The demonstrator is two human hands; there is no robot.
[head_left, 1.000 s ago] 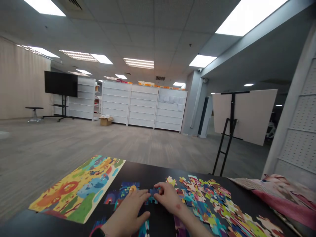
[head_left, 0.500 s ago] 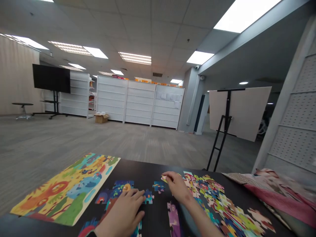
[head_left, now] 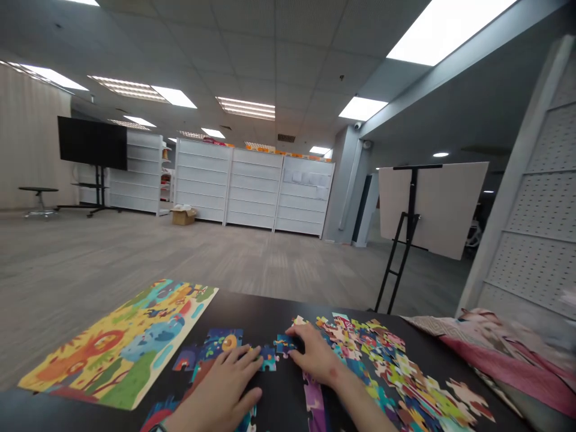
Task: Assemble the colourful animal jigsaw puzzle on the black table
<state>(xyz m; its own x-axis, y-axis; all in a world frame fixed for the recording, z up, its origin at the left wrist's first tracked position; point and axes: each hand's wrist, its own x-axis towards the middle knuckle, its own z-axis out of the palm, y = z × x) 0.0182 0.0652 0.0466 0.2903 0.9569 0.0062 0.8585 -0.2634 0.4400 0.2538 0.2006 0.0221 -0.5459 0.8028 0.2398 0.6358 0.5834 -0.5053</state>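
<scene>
My left hand (head_left: 220,387) lies flat with fingers spread over a partly joined dark-blue section of jigsaw puzzle (head_left: 220,343), hiding part of it. Near its fingertips is a teal puzzle piece (head_left: 269,360) on the section's right edge. My right hand (head_left: 315,355) has thumb and forefinger around a blue puzzle piece (head_left: 284,344), just right of that teal piece; whether the two touch is hard to tell. Below the right hand lies a purple puzzle strip (head_left: 314,401), its upper end partly covered. A pale piece (head_left: 297,321) rests beyond the right fingers.
Many loose puzzle pieces (head_left: 396,366) are heaped along the right of the black table (head_left: 252,304). A colourful picture sheet (head_left: 121,345) lies at the left. Patterned cloth (head_left: 508,354) bunches at the right edge. An easel (head_left: 407,234) stands beyond the table.
My right hand has moved from the pale piece down and left to the blue piece, which has shifted slightly left. The pale piece is out of my fingers. My left hand stays nearly still.
</scene>
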